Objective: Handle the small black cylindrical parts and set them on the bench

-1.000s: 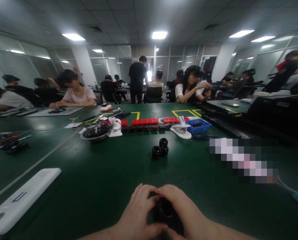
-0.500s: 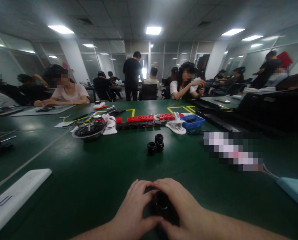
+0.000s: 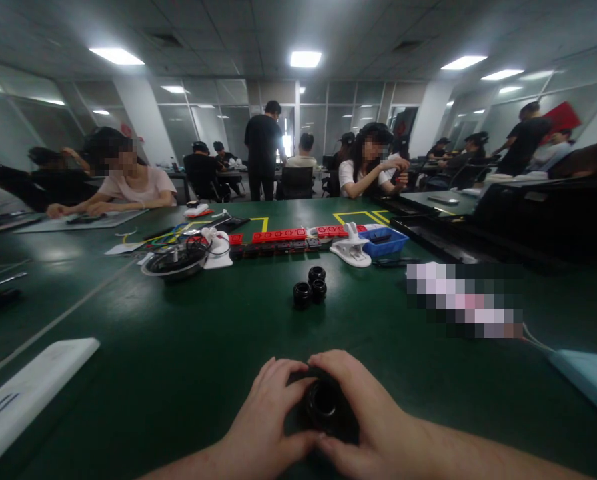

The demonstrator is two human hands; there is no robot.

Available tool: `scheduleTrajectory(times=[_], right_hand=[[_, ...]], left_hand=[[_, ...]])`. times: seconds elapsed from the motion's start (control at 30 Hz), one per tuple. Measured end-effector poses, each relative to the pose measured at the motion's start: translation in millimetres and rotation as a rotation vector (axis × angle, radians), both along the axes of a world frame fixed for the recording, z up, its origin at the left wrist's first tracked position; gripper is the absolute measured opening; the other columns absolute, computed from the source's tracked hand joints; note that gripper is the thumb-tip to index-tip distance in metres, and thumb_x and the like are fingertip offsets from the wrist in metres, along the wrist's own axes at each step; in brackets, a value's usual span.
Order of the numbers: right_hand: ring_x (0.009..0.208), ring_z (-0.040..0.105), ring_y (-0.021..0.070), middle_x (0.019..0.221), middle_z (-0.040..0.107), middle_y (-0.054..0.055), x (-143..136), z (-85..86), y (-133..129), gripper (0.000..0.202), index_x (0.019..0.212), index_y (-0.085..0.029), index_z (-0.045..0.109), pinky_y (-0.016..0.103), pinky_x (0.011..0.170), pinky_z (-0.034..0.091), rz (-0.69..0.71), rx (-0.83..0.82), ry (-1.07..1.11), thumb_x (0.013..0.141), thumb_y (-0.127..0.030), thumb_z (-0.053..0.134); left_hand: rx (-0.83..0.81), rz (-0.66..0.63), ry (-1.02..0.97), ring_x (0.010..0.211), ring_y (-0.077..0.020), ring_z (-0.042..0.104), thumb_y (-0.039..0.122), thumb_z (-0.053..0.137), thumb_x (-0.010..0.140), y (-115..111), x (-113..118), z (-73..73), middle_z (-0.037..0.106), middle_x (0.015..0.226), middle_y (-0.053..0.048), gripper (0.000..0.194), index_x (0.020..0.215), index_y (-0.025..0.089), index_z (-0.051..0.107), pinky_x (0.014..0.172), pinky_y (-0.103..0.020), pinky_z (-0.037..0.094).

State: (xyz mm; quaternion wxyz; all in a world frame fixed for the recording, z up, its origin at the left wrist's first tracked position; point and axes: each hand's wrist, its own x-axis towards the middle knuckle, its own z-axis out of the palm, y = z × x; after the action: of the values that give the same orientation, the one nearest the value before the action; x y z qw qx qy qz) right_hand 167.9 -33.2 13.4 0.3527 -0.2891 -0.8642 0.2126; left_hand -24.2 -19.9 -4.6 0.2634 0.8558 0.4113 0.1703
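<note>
"So, what do you see nearest to us?"

"I see the left hand (image 3: 267,412) and the right hand (image 3: 365,408), both bare, over the green worktop (image 3: 203,360). They are curved toward each other like a ring, with the thumb tips meeting or almost meeting, and the black hollow piece (image 3: 321,416) is inside this ring."

"Do they pinch it?"

"This I cannot tell. The fingers are bent, not spread wide, but the inner sides of the palms are mostly hidden."

"Then which step is in hand, in your opinion?"

"I would say it is enclosing the piece, or steadying it, from both sides. Any next move would call for even pressure from both hands, because the surface looks glossy and may slip."

"And farther?"

"Ahead, well apart from the hands, three similar black pieces (image 3: 315,294) stand close together. Behind these I notice a metal bowl (image 3: 175,273) with dark cables, a white clip (image 3: 352,252), just beside it a blue tray (image 3: 391,249), and a row of red blocks (image 3: 279,235). Across the worktop is a person (image 3: 349,179) in a white top, with the forearms raised."
</note>
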Motion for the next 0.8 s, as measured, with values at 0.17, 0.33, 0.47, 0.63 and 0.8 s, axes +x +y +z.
scheduleTrajectory(times=[0.17,0.33,0.47,0.63,0.8], right_hand=[[0.089,0.053,0.0255,0.102,0.053,0.012,-1.2,-2.6,1.8,0.055,0.117,-0.018,0.039,0.042,0.077,0.045,-0.115,-0.082,-0.051,0.07,-0.034,0.061],[0.094,0.051,0.0237,0.105,0.053,0.01,-1.6,5.8,3.3,0.056,0.118,-0.017,0.037,0.041,0.083,0.043,0.137,-0.039,0.025,0.063,-0.017,0.047],[0.099,0.049,0.0258,0.112,0.05,0.011,-1.6,4.2,3.8,0.06,0.122,-0.018,0.032,0.043,0.087,0.04,0.032,-0.047,0.015,0.068,-0.024,0.057],[0.087,0.051,0.0257,0.098,0.052,0.01,-3.5,-2.6,4.2,0.056,0.112,-0.017,0.041,0.042,0.075,0.044,-0.137,-0.072,-0.023,0.066,-0.037,0.066],[0.084,0.051,0.0224,0.095,0.055,0.008,-2.3,1.7,4.0,0.046,0.11,-0.018,0.042,0.038,0.074,0.045,0.043,-0.034,0.034,0.064,-0.017,0.049]], left_hand=[[-0.022,0.003,0.029,0.109,-0.0271,0.043,0.035,0.069,0.068,-0.1,0.8,2.4,0.049,0.116,-0.005,0.044,0.109,0.028,0.056,0.101,-0.049,0.022],[-0.014,-0.014,0.009,0.109,-0.0278,0.042,0.04,0.067,0.07,0.3,0.5,1.0,0.049,0.116,-0.005,0.049,0.115,0.028,0.051,0.101,-0.051,0.02],[0.005,-0.033,0.0,0.109,-0.0277,0.042,0.043,0.065,0.071,1.0,-0.6,-1.1,0.048,0.117,-0.005,0.048,0.114,0.029,0.052,0.101,-0.049,0.021],[-0.009,-0.019,0.016,0.108,-0.0278,0.041,0.041,0.064,0.071,0.2,0.5,2.4,0.047,0.116,-0.006,0.039,0.106,0.026,0.057,0.099,-0.048,0.024],[-0.017,0.0,0.014,0.11,-0.0292,0.038,0.033,0.069,0.066,-0.1,1.2,2.2,0.045,0.118,-0.005,0.049,0.112,0.029,0.053,0.096,-0.046,0.03]])
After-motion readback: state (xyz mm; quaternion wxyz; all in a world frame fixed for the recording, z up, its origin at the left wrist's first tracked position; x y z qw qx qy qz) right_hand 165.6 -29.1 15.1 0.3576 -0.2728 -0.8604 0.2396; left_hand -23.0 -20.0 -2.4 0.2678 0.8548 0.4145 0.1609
